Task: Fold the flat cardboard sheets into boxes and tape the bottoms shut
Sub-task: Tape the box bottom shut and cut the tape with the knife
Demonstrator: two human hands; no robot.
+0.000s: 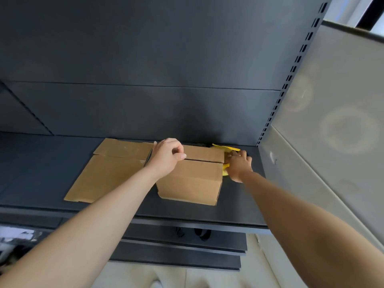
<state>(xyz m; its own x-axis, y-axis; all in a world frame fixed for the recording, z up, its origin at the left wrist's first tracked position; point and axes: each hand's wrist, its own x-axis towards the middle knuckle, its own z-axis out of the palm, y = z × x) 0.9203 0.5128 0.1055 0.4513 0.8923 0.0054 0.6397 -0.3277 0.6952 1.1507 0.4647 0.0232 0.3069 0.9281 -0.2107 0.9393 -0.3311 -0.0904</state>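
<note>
The box [189,183] under the left hand [166,156] is plain light brown cardboard. The flat sheet [108,175] to the left of that hand is the same brown, with faint pale scuffs. The tool [225,148] at the right hand [239,165] is bright yellow. The shelf [41,163] under both hands and the wall [145,59] beyond them are matt dark grey. Right of the right hand, a grey post [291,73] bears rows of black slots; the panel [336,100] past it is pale grey.
</note>
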